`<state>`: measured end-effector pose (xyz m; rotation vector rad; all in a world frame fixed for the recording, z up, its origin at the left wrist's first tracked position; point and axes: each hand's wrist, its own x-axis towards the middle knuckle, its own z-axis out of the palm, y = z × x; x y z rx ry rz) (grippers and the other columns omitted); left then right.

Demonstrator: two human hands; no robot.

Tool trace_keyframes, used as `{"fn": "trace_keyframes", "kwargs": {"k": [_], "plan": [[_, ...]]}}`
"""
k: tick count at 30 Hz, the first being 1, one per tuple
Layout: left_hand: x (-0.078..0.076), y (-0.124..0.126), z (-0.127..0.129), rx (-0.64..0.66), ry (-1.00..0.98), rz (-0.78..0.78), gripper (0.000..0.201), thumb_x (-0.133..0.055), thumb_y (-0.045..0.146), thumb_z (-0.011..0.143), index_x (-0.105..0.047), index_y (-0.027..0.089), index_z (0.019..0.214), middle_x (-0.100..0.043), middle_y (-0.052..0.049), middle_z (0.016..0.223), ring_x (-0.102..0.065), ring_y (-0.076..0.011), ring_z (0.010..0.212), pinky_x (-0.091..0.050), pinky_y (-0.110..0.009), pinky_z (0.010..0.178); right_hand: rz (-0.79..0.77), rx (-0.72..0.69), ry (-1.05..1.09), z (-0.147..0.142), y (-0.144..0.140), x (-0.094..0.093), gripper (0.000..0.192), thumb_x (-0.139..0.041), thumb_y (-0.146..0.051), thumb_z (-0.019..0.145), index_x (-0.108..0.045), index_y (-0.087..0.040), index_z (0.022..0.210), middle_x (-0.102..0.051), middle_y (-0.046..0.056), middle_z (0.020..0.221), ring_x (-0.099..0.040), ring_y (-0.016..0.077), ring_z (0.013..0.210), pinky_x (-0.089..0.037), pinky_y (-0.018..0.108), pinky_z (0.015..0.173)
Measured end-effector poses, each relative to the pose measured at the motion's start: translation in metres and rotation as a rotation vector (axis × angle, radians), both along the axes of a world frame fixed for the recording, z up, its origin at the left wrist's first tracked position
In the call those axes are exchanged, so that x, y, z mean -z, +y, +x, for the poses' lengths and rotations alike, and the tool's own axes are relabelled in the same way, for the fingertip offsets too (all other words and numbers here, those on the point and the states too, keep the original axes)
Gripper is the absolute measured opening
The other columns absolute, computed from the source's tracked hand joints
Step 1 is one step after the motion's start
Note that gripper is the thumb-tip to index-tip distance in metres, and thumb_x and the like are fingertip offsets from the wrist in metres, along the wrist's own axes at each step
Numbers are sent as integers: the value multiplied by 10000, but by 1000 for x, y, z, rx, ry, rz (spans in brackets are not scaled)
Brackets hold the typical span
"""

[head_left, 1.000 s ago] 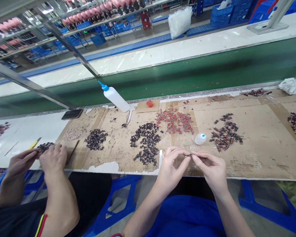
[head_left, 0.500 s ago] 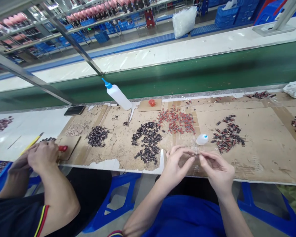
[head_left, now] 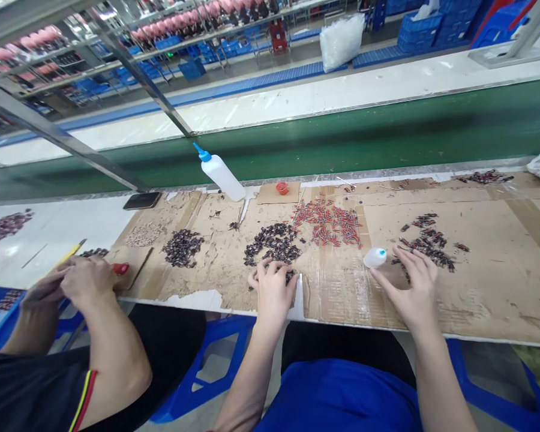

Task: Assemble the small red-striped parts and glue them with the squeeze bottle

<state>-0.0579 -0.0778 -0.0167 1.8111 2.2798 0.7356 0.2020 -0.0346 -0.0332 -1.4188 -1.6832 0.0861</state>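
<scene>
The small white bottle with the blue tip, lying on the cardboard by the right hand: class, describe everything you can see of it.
The small white bottle looks like soft, cloudy white plastic, short and rounded, with a small blue tip at its right end. It lies on its side on the brown cardboard mat, between the red parts pile and the dark pile on the right. The right hand is spread flat beside it, thumb nearest; whether they touch cannot be told. Its contents do not show.
</scene>
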Motion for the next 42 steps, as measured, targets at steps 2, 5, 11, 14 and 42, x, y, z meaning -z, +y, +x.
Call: {"fn": "trace_keyframes", "kwargs": {"k": [2,5,11,14,42], "plan": [[2,-1,4,-11,15,22,77,-659,194,785,-715,222,741,-707,-93,959,-468,-348,1135,-257,-570,960,-31,-22,-3,-7,4,4,479,-646,-581,768,-658,-208,1068,-661,122,1048,-478,340,1172,-403,561,981],[-1,0,7,13,8,38,159,-593,136,808,-704,216,727,-716,-83,932,-478,-340,1150,-268,-552,959,-66,-42,24,-11,9,5,336,-635,-528,796,-652,-227,945,-664,114,1035,-449,331,1209,-373,557,1003],[-11,5,18,131,-101,10,171,-583,112,851,-710,225,838,-735,-57,980,-516,-298,1120,-323,-475,908,-267,-101,426,-13,3,1,300,-696,-420,756,-503,-239,897,-687,108,1087,-552,274,1177,-421,491,980],[-10,8,35,242,-176,25,186,-602,112,856,-721,253,879,-741,-32,970,-529,-265,1107,-329,-439,910,-359,-113,727,-18,-5,-1,352,-753,-403,695,-477,-241,842,-719,57,913,-678,221,886,-514,395,813],[1,13,67,231,-377,-136,224,-720,161,765,-694,247,970,-776,-8,875,-613,-244,1099,-330,-476,991,-138,105,340,-28,-24,9,336,-667,-497,747,-626,-179,646,-616,25,554,-535,144,469,-433,268,488]]}}
